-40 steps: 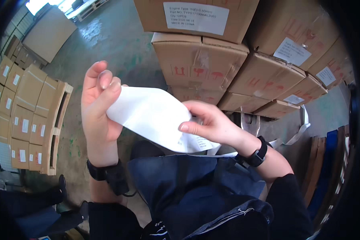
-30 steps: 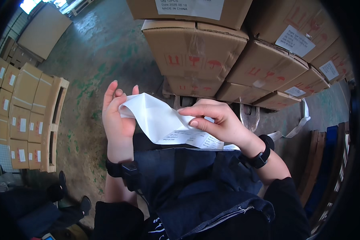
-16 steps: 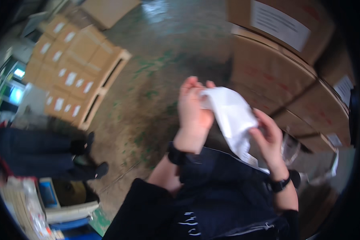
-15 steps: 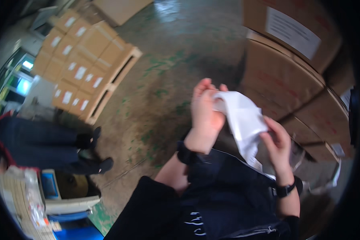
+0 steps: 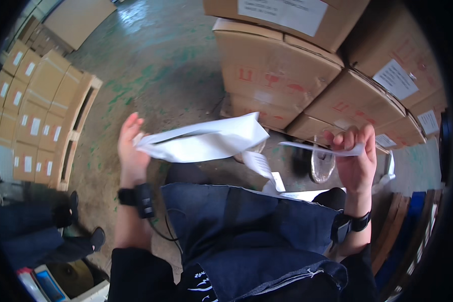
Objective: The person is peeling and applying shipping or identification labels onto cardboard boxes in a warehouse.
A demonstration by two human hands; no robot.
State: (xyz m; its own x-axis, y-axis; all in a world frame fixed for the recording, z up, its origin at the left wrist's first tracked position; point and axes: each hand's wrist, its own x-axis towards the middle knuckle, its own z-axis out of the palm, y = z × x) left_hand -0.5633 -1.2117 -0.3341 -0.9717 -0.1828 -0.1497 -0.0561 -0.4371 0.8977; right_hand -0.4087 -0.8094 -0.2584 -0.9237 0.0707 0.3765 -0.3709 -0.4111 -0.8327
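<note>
A long white paper strip (image 5: 206,143) stretches from my left hand (image 5: 133,153) toward the middle, bent and twisted along its length. My left fingers are closed on its end. More of the strip drops in folds to white paper (image 5: 307,195) at the apron's upper edge. On the right, my right hand (image 5: 356,158) pinches a separate thin white piece of paper (image 5: 307,147), seen nearly edge-on. A gap lies between this piece and the strip.
Large cardboard boxes (image 5: 277,70) are stacked ahead and to the right. A pallet of smaller boxes (image 5: 40,116) stands at the left. Near the lower left is another person's shoe (image 5: 97,238). My apron (image 5: 256,216) covers my lap; my shoe (image 5: 322,166) shows beyond it.
My hands have moved far apart, the left one leftward with the strip. The right hand now holds its own piece of paper. The view has turned right, toward the large boxes.
</note>
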